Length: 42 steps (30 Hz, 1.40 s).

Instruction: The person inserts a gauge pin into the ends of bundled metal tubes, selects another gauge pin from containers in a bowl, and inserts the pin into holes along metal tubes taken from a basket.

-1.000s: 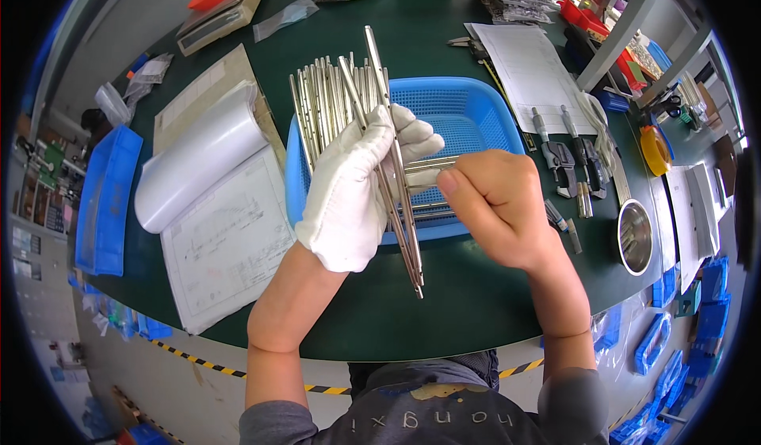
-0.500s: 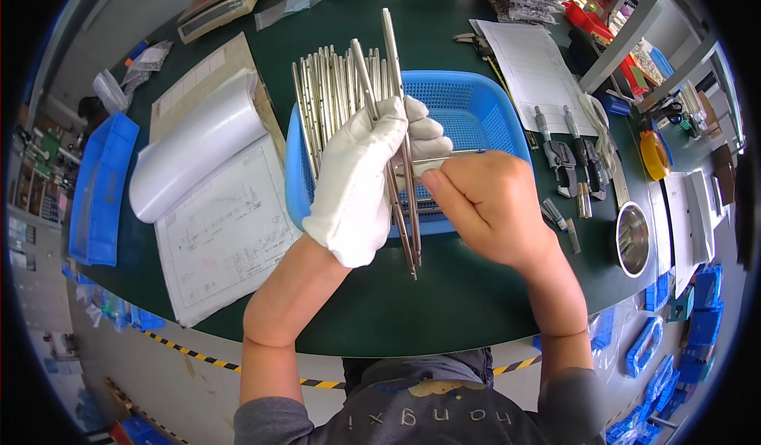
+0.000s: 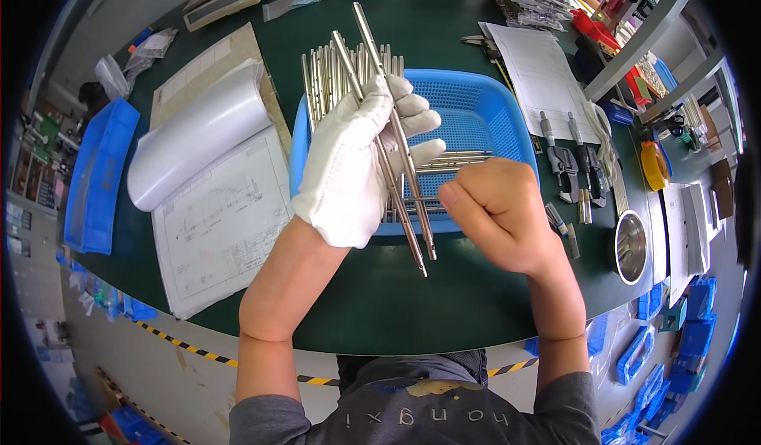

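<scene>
The two long, slim, silver metal rods (image 3: 403,142) look stiff and not fragile, probably a little heavy for their thinness, and the polished surface may slip; I would take hold near the middle. The left hand in a white glove (image 3: 341,168) has its grip closed around this part, thumb against half-curled fingers. The rods slant through it: upper ends toward the worktop's (image 3: 365,318) far edge, lower ends past the blue plastic basket's (image 3: 519,120) near rim. The bare right hand (image 3: 499,215) is curled; I cannot tell what it holds.
</scene>
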Motion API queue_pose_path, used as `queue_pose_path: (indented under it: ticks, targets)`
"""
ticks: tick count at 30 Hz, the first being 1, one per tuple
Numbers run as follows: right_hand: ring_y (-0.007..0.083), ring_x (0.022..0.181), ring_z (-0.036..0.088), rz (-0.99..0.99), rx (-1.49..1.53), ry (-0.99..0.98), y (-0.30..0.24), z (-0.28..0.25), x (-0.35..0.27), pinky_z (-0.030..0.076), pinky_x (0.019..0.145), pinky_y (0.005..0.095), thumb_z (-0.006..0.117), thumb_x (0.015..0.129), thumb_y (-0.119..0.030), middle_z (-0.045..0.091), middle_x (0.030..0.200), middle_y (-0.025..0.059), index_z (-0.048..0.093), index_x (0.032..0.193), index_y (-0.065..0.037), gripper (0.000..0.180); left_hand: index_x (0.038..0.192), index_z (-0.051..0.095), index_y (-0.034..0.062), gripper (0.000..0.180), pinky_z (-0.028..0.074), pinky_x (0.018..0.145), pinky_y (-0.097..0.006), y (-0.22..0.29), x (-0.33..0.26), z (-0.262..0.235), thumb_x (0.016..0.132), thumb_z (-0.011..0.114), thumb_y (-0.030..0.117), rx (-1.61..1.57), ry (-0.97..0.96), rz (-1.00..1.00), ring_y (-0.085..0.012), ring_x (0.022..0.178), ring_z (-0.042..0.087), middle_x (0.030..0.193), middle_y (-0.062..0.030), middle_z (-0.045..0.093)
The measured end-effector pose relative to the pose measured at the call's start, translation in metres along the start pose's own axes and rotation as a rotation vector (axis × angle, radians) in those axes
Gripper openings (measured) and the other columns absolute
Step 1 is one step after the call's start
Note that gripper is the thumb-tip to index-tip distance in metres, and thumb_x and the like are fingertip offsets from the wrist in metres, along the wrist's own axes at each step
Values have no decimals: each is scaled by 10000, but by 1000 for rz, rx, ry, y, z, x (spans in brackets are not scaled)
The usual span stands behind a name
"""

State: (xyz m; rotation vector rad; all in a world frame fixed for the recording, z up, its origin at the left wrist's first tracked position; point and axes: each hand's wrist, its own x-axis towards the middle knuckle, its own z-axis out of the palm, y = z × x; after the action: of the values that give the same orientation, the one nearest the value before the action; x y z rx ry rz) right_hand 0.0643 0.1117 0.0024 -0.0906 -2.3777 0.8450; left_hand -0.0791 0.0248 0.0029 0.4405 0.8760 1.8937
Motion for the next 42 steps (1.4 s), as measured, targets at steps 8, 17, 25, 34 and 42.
queue_pose_path:
  ticks: [8,17,25,34,42]
  targets:
    - [276,409,404,-9,17,53,-2,-2,-2,301,413,365,570,761,-39,398,472,102,423,525,-30,279,1036,505,45,210,540,725,-334,-1,1,-2,954,396,204,1,-9,7,-175,857,601,912,-77,577]
    - [282,426,440,-106,-270,20,-2,8,0,327,411,367,599,737,-81,431,487,85,427,516,-57,281,1050,499,36,207,545,714,-319,-4,0,3,945,414,192,31,-15,0,-159,858,603,929,-73,571]
    - [271,415,417,-96,-153,75,-4,-19,-4,303,403,361,594,729,-55,429,485,87,426,522,-40,266,993,507,44,211,543,686,-297,-9,8,-4,957,404,224,193,17,24,-131,772,587,878,-64,565]
    - [43,465,352,146,43,735,-20,-79,-17,246,417,220,566,836,-78,435,488,5,489,589,28,280,994,517,36,186,563,690,-307,-21,51,28,952,395,170,189,101,51,-148,786,612,887,-76,578]
    - [42,489,371,97,-28,733,-11,-100,-23,248,455,202,535,863,-182,465,536,-5,543,637,13,299,944,535,49,151,532,728,-362,-87,101,45,918,477,186,563,180,-227,-189,819,597,895,-82,572]
